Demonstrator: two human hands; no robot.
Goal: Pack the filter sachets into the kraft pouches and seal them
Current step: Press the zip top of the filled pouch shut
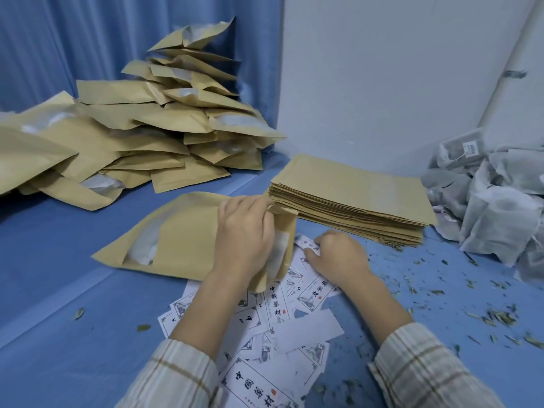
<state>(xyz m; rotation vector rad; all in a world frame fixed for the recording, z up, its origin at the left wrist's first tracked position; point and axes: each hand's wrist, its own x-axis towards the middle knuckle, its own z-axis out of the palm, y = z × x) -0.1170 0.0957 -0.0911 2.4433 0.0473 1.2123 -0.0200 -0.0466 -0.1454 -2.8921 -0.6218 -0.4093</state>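
The pouch (182, 240) lies flat on the blue bench (59, 290), its long axis running from lower left to upper right, with a sachet showing pale through its window. Its mouth end is under the left hand (244, 240), whose fingers curl round the folded-up edge and grip it. The right hand (338, 254) sits just right of that mouth, fingers pinching a label (307, 245) from the scattered labels beneath. So the left hand is on the pouch; the right must travel leftward to reach it, I judge.
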